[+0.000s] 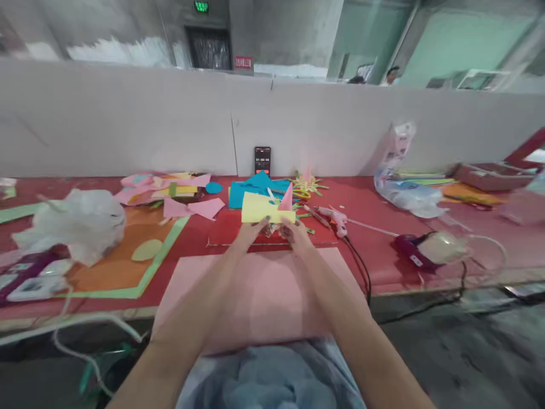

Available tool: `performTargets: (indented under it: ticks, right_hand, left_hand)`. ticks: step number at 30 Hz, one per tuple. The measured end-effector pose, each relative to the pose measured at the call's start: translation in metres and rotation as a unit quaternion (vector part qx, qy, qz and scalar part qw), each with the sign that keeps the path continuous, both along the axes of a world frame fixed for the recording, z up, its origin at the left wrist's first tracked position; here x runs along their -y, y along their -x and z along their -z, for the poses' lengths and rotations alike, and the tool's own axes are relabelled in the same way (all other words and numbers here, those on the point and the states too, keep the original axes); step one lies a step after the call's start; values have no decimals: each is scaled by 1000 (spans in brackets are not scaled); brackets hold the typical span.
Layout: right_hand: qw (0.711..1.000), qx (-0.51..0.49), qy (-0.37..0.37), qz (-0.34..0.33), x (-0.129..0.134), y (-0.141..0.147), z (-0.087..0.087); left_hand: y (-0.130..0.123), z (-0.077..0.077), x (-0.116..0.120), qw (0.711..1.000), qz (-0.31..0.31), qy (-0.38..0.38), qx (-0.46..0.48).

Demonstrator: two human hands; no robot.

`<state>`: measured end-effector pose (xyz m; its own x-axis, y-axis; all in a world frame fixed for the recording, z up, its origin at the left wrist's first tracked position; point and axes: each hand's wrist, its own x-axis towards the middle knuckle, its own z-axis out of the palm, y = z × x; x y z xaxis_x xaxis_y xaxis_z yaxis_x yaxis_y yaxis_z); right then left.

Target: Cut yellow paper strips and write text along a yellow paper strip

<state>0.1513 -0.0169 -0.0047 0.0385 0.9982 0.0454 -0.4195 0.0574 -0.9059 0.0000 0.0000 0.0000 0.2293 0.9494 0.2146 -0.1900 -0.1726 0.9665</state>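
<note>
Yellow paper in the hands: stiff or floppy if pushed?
The yellow paper probably has some stiffness: it rises above the left hand and right hand without obvious droop. It's likely light and easily creased, since it looks thin.

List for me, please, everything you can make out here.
Table: one, red, across view
Partition: one, whitish, behind table
Phone: one, black, against partition
Curled paper: one, yellow, front centre
Pointed paper: one, pink, at its right end
Angular paper: count unclear, blue, behind it
Disc: one, blue, left of that
Scraps: several, mostly pink, further left
Glue gun: one, pink, right
Spiky craft: one, greenish, beyond glue gun
Bags: two, white left, clear right
Large sheets: at least three, pink nearest, orange and green left
Signs: two, green and red, background
Other people: at least one, dark hair, background
Left hand: one, bare, on curled paper
Right hand: one, bare, likewise
</note>
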Motion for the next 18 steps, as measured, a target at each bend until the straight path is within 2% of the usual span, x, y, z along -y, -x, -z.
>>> performTargets:
  ticks: [5, 11, 18]
  right_hand:
    - [993, 79, -46, -75, 8, 4, -4]
    - [984, 156, -57, -60, 8, 8, -5]
    - [983, 162, -58, -60, 8, 5, -6]
  left_hand:
    - [1, 2, -2, 999, -6, -27, -30]
    - [-1, 5, -1, 996, -42, -42, -67]
    - [3, 4, 0, 988, -60, -31, -136]
